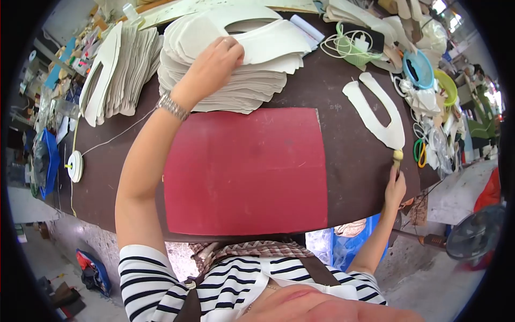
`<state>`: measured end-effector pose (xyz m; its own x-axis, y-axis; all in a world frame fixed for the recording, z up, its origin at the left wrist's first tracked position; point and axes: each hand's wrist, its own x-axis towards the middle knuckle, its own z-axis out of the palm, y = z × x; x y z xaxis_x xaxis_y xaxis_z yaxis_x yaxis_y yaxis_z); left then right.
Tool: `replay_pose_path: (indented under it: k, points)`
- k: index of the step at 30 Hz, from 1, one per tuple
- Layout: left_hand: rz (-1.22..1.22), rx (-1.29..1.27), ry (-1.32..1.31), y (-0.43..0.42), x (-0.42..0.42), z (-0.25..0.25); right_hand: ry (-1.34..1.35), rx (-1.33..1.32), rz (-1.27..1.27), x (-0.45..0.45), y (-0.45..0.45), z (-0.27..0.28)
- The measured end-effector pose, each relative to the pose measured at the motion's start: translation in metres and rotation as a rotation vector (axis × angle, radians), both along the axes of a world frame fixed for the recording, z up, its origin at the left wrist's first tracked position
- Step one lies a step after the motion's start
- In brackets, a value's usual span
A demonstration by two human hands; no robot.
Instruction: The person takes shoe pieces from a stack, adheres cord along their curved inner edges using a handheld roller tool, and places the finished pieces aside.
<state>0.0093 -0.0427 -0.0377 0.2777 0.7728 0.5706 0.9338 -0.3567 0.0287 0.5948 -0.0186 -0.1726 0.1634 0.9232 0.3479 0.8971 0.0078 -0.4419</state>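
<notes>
The left hand [217,64] is laid on the stacked white pieces [230,88], fingers bent together; whether an edge is pinched cannot be told. The layers are staggered, seemingly so that edges can be reached singly. By the right hand [396,190], a short-handled tool [397,156] is gripped in curled fingers, its yellowish head beside the U-shaped white piece [393,134]. The red mat [247,172] is placed centrally on the tabletop [354,172], apparently for easy reach. Something dark is contained in the light-blue bowl [428,70]; white cable [340,52] is looped over the green container [356,57].
</notes>
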Motion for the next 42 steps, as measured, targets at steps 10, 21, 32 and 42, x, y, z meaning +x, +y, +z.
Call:
replay_pose_path:
  k: [10,21,32,42]
  points:
    - [0.233,0.140,-0.173,0.020,-0.011,0.001,0.604,-0.483,0.384,-0.114,-0.074,0.043]
    - [-0.079,-0.314,-0.159,-0.197,0.092,-0.070,0.676,-0.458,0.360,-0.128,-0.073,0.056]
    - [0.073,-0.330,-0.923,-0.111,0.162,-0.041,0.337,-0.588,0.899,-0.197,-0.065,0.084]
    - [0.346,-0.196,-0.571,-0.066,0.204,-0.114,0.471,-0.591,0.793,-0.202,-0.011,0.097]
